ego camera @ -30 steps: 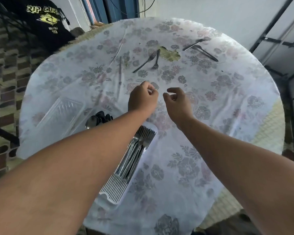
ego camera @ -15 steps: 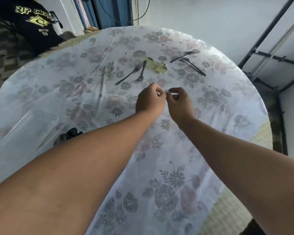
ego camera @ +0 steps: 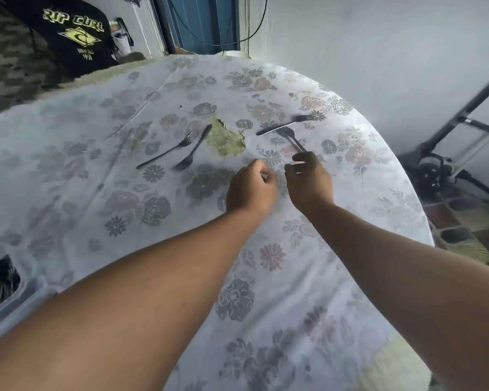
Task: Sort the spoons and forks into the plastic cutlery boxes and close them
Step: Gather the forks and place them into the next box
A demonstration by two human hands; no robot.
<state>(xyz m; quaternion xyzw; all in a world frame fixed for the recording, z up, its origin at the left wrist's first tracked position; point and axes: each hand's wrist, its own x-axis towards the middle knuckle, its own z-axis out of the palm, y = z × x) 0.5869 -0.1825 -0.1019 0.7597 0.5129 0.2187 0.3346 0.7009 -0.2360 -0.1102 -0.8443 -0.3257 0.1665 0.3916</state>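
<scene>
Here four dark forks (ego camera: 168,150) lie scattered; both hands' fingers (ego camera: 299,158) curl, holding nothing visible.

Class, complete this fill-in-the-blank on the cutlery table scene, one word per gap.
1. The loose forks on the tablecloth number ____.
2. The hand nearest the far pair of forks is the ____ hand.
3. The cloth's print shows ____.
4. The tear in the cloth lies ____ the two fork pairs.

Missing words: four; right; flowers; between
</scene>
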